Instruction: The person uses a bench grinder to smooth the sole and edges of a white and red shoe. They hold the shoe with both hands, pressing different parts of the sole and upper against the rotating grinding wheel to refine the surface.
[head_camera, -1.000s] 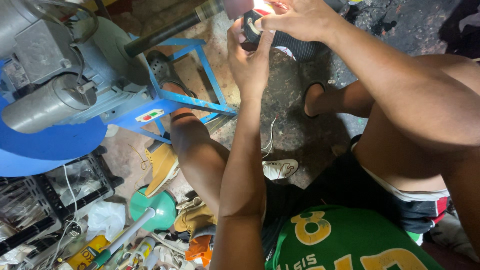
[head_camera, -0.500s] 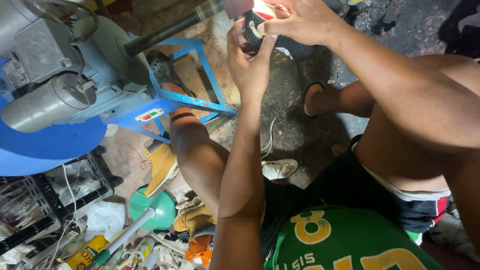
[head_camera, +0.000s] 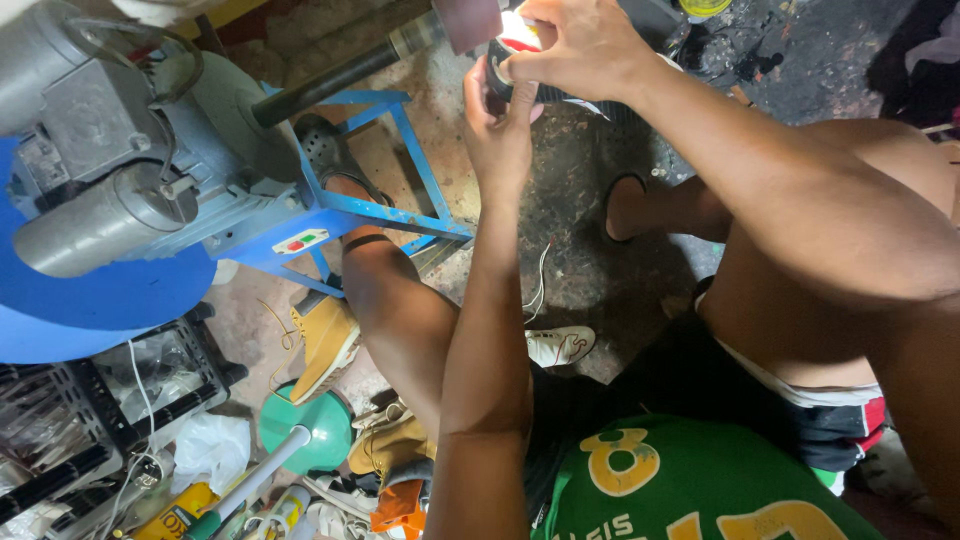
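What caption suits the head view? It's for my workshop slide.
Both hands, left hand and right hand, hold a dark shoe against the blue machine's spindle.

We stretch both arms out in front of us, hands meeting at the top of the view. Our left hand is raised with its palm turned toward the right one, fingers upright and lightly curled. Our right hand reaches across from the right, fingers bent in a pinch, touching the left fingertips.
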